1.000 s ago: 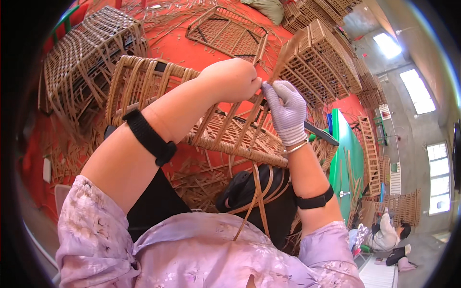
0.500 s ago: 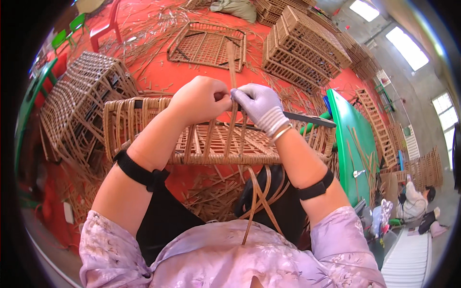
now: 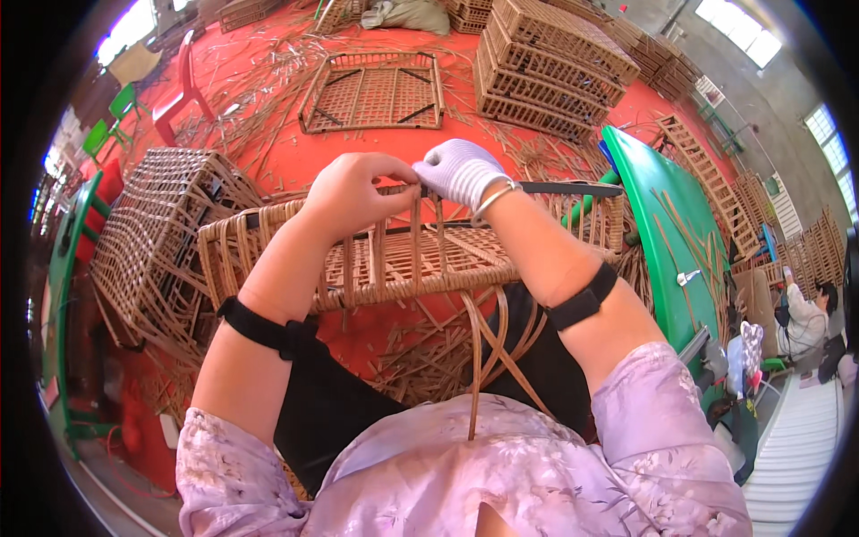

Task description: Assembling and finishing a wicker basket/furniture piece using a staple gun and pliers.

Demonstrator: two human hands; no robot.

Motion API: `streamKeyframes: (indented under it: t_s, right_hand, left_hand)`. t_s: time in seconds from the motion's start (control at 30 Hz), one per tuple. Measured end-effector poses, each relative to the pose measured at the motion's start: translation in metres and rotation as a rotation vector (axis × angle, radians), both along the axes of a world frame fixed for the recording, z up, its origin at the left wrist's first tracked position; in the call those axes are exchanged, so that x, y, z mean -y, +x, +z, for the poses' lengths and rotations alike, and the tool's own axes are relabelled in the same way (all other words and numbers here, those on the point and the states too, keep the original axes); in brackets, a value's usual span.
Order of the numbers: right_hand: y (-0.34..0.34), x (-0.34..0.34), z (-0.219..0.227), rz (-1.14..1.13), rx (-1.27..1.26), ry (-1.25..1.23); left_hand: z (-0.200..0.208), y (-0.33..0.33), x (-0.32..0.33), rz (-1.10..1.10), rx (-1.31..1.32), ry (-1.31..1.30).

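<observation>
A woven wicker basket (image 3: 403, 291) lies across in front of me, with strips running up from its braided near edge to the dark far rim bar (image 3: 573, 188). My left hand (image 3: 353, 197), bare, is at that rim, thumb and forefinger curved round a wicker strip (image 3: 416, 237). Beside it my right hand (image 3: 461, 172), in a pale knitted glove, is closed with its thumb pressed on the same strip at the rim. The two hands' fingertips nearly meet; the strip's top end is hidden by them. Several loose strips (image 3: 488, 345) hang from the near edge toward my lap.
A large wicker basket (image 3: 165, 242) stands on the left. Beyond lie a shallow wicker frame (image 3: 371, 94) and stacked wicker crates (image 3: 550, 76). A green board (image 3: 667, 251) with strips on it is at right. Cut strips litter the red floor (image 3: 286, 148). A person (image 3: 801, 322) sits far right.
The strip that stood up above my hands no longer shows above the rim. My right hand has shifted slightly left, and my left thumb and forefinger have spread out from a tighter curl.
</observation>
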State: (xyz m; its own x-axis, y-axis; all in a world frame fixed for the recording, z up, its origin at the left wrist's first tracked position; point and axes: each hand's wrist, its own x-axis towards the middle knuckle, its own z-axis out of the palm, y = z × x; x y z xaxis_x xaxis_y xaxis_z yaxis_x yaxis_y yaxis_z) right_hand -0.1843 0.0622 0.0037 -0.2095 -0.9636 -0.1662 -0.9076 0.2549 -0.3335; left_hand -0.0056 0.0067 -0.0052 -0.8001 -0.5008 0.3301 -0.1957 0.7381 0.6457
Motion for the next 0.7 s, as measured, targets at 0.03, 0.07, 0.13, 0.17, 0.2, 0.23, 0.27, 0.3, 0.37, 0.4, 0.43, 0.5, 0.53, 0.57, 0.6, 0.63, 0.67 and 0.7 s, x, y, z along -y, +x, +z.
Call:
streamKeyframes:
  t_s: [0.03, 0.07, 0.13, 0.17, 0.2, 0.23, 0.27, 0.3, 0.37, 0.4, 0.43, 0.5, 0.53, 0.57, 0.6, 0.63, 0.67, 0.7]
  right_hand:
    - [0.000, -0.010, 0.000, -0.075, -0.047, -0.169]
    - [0.001, -0.017, -0.008, -0.062, -0.032, -0.402]
    - [0.005, -0.037, -0.015, -0.039, 0.026, -0.639]
    - [0.009, -0.046, -0.019, -0.023, 0.091, -0.870]
    - [0.011, -0.058, -0.024, -0.009, 0.101, -0.864]
    - [0.012, -0.073, -0.026, 0.092, -0.024, -0.902]
    - [0.013, -0.085, -0.026, 0.190, -0.153, -0.942]
    - [0.017, -0.094, -0.027, 0.198, -0.151, -0.941]
    - [0.023, -0.107, -0.030, 0.272, -0.255, -0.910]
    - [0.029, -0.109, -0.028, 0.293, -0.305, -0.880]
    - [0.029, -0.107, -0.028, 0.288, -0.309, -0.879]
    - [0.030, -0.103, -0.029, 0.278, -0.301, -0.853]
    - [0.029, -0.102, -0.031, 0.279, -0.300, -0.852]
    - [0.028, -0.100, -0.034, 0.274, -0.274, -0.861]
    - [0.027, -0.099, -0.035, 0.269, -0.248, -0.869]
    - [0.030, -0.100, -0.033, 0.275, -0.241, -0.872]
    - [0.034, -0.102, -0.029, 0.255, -0.247, -0.859]
    - [0.037, -0.102, -0.027, 0.235, -0.254, -0.845]
  left_hand:
    - [0.001, -0.004, 0.001, -0.009, 0.049, 0.052]
    - [0.001, -0.004, 0.003, -0.001, 0.049, 0.053]
    - [0.002, -0.004, 0.009, -0.079, 0.073, 0.254]
    - [0.001, -0.002, 0.012, -0.062, 0.073, 0.260]
    - [0.000, -0.002, 0.015, -0.093, 0.104, 0.283]
    - [0.000, -0.002, 0.017, -0.129, 0.133, 0.308]
    - [0.003, -0.004, 0.017, -0.122, 0.128, 0.310]
    - [0.007, -0.006, 0.017, -0.146, 0.176, 0.289]
    - [0.007, -0.006, 0.023, -0.166, 0.227, 0.269]
    - [0.004, -0.005, 0.028, -0.211, 0.252, 0.325]
    - [0.006, -0.008, 0.028, -0.267, 0.275, 0.379]
    - [0.011, -0.010, 0.030, -0.296, 0.333, 0.363]
    - [0.014, -0.010, 0.029, -0.313, 0.390, 0.350]
    - [0.015, -0.012, 0.030, -0.312, 0.390, 0.352]
    - [0.017, -0.016, 0.031, -0.303, 0.433, 0.398]
    - [0.019, -0.016, 0.032, -0.286, 0.477, 0.444]
    - [0.017, -0.015, 0.035, -0.276, 0.479, 0.445]
    - [0.013, -0.015, 0.038, -0.273, 0.456, 0.503]
